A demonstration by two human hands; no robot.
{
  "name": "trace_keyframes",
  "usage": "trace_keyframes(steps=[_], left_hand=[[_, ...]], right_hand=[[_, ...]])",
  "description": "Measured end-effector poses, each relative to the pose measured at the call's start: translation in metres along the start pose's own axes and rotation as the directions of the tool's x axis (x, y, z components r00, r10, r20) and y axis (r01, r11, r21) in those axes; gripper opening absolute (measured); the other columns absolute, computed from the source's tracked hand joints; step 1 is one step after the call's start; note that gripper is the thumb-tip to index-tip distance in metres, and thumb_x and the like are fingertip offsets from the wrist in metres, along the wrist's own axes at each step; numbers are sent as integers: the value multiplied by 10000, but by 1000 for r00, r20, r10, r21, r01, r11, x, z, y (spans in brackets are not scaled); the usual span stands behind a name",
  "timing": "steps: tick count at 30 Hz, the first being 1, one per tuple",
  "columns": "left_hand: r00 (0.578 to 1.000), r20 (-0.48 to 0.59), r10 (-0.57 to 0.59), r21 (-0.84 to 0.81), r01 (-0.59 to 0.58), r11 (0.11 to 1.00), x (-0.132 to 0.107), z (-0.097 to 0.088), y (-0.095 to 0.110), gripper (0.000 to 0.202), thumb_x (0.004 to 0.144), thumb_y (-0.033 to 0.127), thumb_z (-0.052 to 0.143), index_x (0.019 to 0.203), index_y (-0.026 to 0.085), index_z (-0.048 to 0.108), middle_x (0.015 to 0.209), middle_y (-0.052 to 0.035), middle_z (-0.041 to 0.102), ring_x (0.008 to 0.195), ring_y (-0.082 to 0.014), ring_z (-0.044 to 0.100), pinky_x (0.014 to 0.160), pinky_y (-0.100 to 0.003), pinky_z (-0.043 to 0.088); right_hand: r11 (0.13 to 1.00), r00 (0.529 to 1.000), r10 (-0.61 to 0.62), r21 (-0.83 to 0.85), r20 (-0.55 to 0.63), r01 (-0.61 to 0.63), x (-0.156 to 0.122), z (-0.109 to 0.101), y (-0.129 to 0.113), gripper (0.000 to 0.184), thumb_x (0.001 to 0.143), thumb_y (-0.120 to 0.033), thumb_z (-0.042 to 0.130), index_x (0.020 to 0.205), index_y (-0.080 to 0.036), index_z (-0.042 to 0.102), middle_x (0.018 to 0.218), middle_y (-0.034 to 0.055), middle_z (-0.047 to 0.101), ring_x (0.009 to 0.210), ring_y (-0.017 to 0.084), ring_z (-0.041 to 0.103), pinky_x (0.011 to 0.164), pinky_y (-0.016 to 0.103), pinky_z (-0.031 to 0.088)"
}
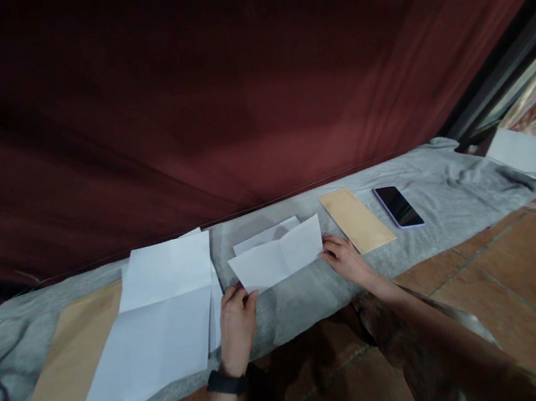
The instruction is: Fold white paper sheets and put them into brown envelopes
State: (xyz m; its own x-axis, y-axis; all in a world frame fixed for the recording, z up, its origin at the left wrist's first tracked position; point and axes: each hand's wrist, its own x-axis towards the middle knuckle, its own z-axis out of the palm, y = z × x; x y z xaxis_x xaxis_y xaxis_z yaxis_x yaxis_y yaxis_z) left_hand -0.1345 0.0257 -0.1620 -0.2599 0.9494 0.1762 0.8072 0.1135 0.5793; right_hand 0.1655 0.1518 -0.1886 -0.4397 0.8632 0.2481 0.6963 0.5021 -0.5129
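A folded sheet of white paper (279,253) with a crease down its middle is held between my two hands, above the grey cloth. My left hand (238,317), with a black band at the wrist, pinches its lower left corner. At the right end, my right hand (343,258) grips the lower edge between thumb and fingers. Behind it lies another folded paper (266,236), partly covered. Left of my left hand is a stack of creased white sheets (163,312). Just beyond my right hand lies a small tan envelope (360,220).
Large brown envelopes (68,354) lie under the stack at the left. A phone (398,207) with a purple edge rests right of the small envelope. Grey cloth (454,191) covers the narrow surface, against a dark red curtain (251,94). Tiled floor (530,281) lies in front.
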Motion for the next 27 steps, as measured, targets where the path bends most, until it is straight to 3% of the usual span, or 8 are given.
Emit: trace_keyframes(steps=[6,13,27], left_hand=[[1000,-29,2,63,0,998,-5,2,3,273,885,349,503,778,178,687,904,-131,673,923,-288,645,886,-429,537],[999,-2,-49,171,49,984,0,0,10,310,906,363,464,744,181,656,843,-120,657,831,-266,646,826,-396,527],[995,31,-93,343,77,936,5,-2,20,319,924,336,434,727,189,636,805,-103,647,820,-247,646,810,-354,516]], right_hand=[[999,1000,-7,41,14,7,-1,-1,-2,156,965,-313,577,944,-222,702,1164,82,680,1117,231,620,981,400,463],[998,998,59,-18,-24,-60,0,7,-7,142,964,-302,575,907,-223,677,1175,73,675,1127,234,605,961,402,419],[986,990,114,-111,-83,-122,1,14,-18,150,971,-293,534,860,-237,620,1185,85,660,1111,252,585,931,409,413]])
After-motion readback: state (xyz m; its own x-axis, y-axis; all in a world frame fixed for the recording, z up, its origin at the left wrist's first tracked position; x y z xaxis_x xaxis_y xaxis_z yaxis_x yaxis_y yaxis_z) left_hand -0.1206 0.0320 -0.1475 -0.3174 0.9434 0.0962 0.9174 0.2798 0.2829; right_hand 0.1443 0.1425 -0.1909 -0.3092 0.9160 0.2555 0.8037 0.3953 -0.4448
